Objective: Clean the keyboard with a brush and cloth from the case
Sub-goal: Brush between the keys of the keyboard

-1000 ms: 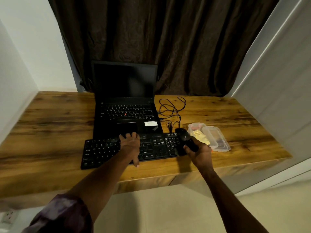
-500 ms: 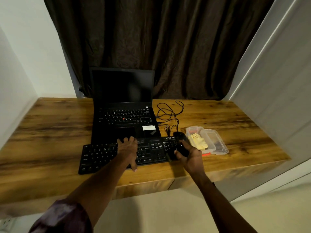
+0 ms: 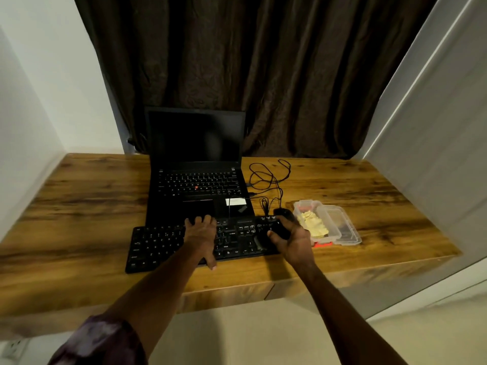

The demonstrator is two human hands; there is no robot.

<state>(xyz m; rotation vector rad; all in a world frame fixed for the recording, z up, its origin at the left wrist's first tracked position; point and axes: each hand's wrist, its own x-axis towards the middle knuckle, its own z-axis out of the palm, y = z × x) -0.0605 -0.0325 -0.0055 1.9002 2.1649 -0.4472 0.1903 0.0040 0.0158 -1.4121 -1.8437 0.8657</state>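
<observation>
Two hands work at a black keyboard (image 3: pixel 158 243) on a wooden desk (image 3: pixel 79 206).
An open laptop (image 3: pixel 195 143) stands just behind the keyboard, which lies along the desk's front edge. A clear case (image 3: pixel 340 225) lies open just to its right. The left hand (image 3: pixel 201 233) rests on the keys, fingers spread, holding nothing. The right hand (image 3: pixel 295 239) curls around a black brush (image 3: pixel 279 229) over the keyboard's right end. A yellow cloth (image 3: pixel 313 223) sits in the case.

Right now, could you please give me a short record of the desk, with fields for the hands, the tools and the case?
left hand: rests on the external keyboard
right hand: grips a black object, seemingly the brush, over the keyboard's right end
case: clear, open, right of keyboard
cloth: yellow, inside the case
mouse: just beyond the right hand
laptop: open, screen dark
</observation>
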